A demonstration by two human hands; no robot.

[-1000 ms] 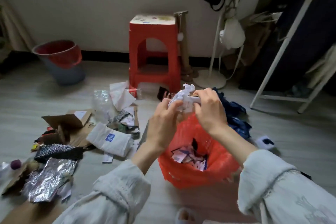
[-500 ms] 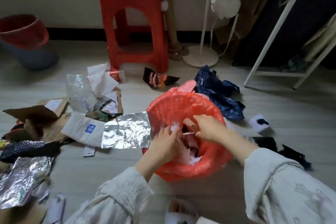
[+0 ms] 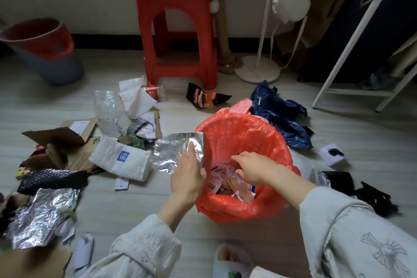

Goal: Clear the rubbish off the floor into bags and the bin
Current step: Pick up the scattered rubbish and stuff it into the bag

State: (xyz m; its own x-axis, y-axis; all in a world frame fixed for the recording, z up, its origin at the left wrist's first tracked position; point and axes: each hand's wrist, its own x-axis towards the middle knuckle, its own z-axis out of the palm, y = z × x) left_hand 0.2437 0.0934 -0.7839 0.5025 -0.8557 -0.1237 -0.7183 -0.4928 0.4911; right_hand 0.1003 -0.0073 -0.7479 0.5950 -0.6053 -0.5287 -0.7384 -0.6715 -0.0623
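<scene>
- Head view: the left hand (image 3: 188, 172) lies with straight, relaxed fingers (image 3: 190, 151) resting flat on a silver foil sheet (image 3: 173, 153), just left of the orange bag (image 3: 266, 140) rim.
- The right hand (image 3: 253, 168) reaches inside the bag's mouth, fingers loosely curled above crumpled paper scraps (image 3: 225, 181); whether they pinch a scrap is hard to tell.
- Beyond the left fingertips lie a white packet (image 3: 120, 158), cardboard (image 3: 56, 136) and a clear wrapper (image 3: 108, 106).
- A blue bag (image 3: 282, 117) lies beyond the right fingers.
</scene>
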